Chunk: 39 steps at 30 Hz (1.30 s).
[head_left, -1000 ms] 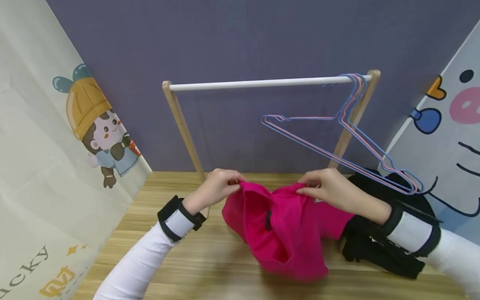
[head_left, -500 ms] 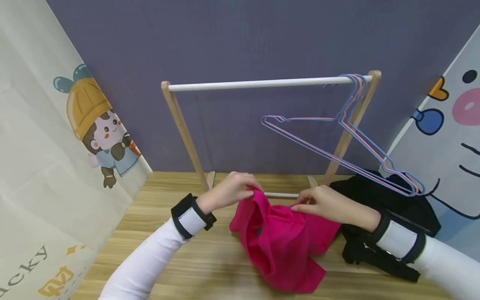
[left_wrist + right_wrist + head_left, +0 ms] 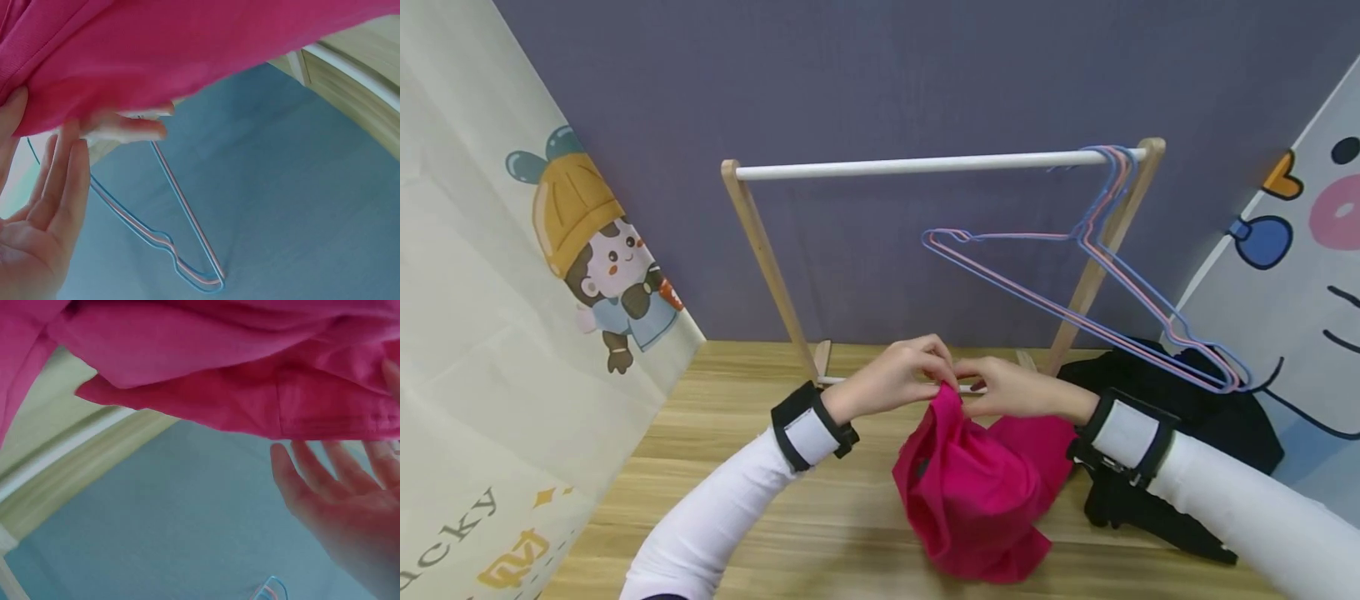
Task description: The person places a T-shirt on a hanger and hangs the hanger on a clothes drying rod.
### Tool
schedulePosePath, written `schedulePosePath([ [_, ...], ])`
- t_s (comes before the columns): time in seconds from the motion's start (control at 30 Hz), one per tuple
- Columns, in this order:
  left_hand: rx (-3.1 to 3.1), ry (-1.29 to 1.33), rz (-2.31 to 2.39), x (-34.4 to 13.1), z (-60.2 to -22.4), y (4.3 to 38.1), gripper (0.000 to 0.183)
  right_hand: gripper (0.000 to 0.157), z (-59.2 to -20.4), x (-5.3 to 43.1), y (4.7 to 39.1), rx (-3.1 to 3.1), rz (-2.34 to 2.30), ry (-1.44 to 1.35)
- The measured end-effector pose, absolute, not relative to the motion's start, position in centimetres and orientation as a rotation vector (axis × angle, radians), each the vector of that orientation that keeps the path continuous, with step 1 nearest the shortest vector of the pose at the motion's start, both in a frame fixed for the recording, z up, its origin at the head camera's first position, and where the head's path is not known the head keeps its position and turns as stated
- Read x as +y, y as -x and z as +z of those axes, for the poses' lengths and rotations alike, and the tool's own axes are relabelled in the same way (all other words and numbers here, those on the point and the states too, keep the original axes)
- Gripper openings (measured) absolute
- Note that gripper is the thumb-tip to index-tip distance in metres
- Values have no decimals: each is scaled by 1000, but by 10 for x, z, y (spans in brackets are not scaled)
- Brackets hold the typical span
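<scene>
A bright pink shirt (image 3: 977, 492) hangs bunched below both hands, close over the wooden table. My left hand (image 3: 898, 379) pinches its raised top edge; in the left wrist view the cloth (image 3: 137, 56) lies between thumb and fingers. Right beside it, fingertips nearly meeting the left ones, my right hand (image 3: 1018, 387) holds the same edge. Seen from the right wrist, that hand (image 3: 350, 500) has its thumb in front of the stitched hem (image 3: 325, 428) and its fingers behind and below it. A dark patch shows inside the shirt's opening.
Behind the hands stands a wooden rack with a white top rail (image 3: 910, 168). Several blue and pink wire hangers (image 3: 1037, 287) hang at its right end. Below them a black garment (image 3: 1195, 417) lies heaped on the table (image 3: 760, 492). Printed curtains flank both sides.
Both hands have come together along the shirt's edge, the left moving right and the right moving left. The shirt has sunk, gathered up and shifted slightly right.
</scene>
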<state>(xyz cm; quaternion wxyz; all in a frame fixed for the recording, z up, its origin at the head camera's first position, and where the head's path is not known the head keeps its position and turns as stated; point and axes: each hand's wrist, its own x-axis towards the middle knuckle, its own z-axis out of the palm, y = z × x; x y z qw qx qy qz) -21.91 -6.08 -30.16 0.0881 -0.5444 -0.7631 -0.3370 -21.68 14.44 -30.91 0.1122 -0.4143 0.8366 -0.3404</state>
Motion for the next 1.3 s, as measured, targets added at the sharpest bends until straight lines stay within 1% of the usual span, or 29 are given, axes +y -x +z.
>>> schedulePosePath([
  [0.07,-2269,1604,-1013,-60,-302,219,12,17,-310,145,218,2488,-1010,1205],
  [0.13,-2279,1578,-1027,-60,-302,219,14,9,-309,148,218,2543,-1024,1175],
  [0.33,-2364,1434,-1013,-66,-310,216,22,9,-303,158,219,2684,-1082,1012],
  [0.43,-2416,1359,-984,-71,-320,214,23,7,-299,163,221,2767,-1070,938],
  [0.6,-2575,1221,-1018,-78,-345,207,22,7,-296,172,220,2833,-1070,904],
  [0.77,-2752,1090,-1122,-82,-372,194,22,8,-292,177,219,2840,-1078,908],
  [0.9,-2863,1087,-1135,-81,-387,183,29,8,-290,181,221,2882,-1079,875],
  [1.07,-2955,1151,-1110,-75,-403,174,33,9,-290,186,224,2954,-1070,831],
  [1.3,-2959,1216,-885,-64,-420,160,36,11,-292,191,227,2996,-1072,773],
])
